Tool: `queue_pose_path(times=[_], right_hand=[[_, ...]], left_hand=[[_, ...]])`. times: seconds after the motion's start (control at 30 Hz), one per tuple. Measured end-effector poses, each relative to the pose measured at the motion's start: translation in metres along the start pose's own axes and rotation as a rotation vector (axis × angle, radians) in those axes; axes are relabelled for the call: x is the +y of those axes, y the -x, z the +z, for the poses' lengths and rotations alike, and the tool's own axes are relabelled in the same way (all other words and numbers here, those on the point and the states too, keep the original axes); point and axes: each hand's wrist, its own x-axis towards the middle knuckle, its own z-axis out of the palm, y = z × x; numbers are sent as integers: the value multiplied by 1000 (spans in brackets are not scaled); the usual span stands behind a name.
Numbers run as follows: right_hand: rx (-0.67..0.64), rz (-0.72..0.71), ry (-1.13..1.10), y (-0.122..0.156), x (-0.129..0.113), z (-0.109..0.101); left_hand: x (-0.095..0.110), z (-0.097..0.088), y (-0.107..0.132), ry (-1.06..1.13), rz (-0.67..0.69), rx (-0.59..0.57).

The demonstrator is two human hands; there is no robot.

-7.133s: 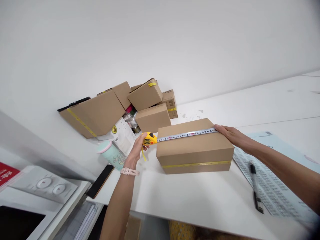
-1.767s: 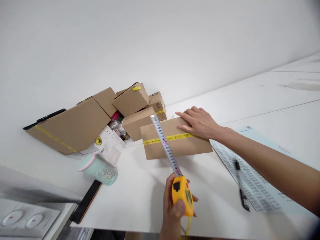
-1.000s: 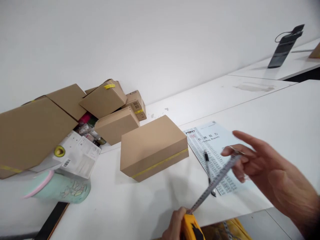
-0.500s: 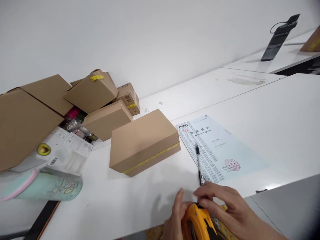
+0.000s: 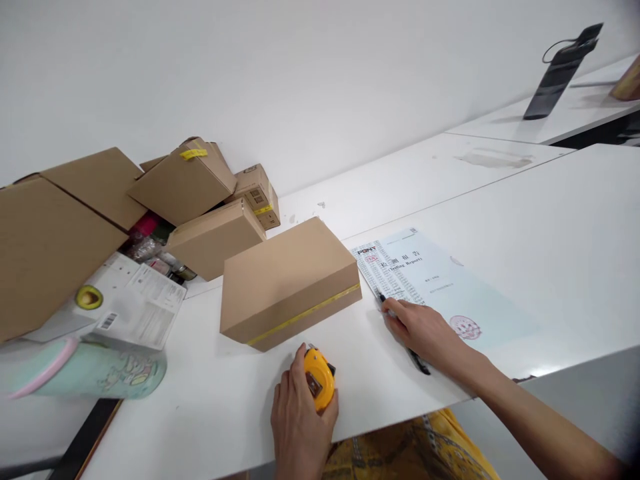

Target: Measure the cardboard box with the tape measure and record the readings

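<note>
My left hand is closed round a yellow tape measure that rests on the white table near its front edge, with the blade wound in. My right hand lies over a black pen on a pale blue printed sheet, its fingers curled on the pen. A brown cardboard box with a yellow tape band stands between and behind both hands, touched by neither.
A heap of several cardboard boxes leans on the wall at the back left. A white carton and a mint cup lie at the left. A black phone pokes over the front left edge. A dark stand sits far right.
The tape blade has wound back into its case. My left hand has set the tape measure down on the table, and my right hand has left it and moved onto the pen.
</note>
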Motion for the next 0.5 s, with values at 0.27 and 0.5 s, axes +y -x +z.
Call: queue_pose_path(times=[0.27,0.5], right_hand=[[184,162,-1020,24,34,-62],[473,227,-750,47,52,-62]], left_hand=[[-23,10,-17,-70,99,34],[51,30,-1,230,295,151]])
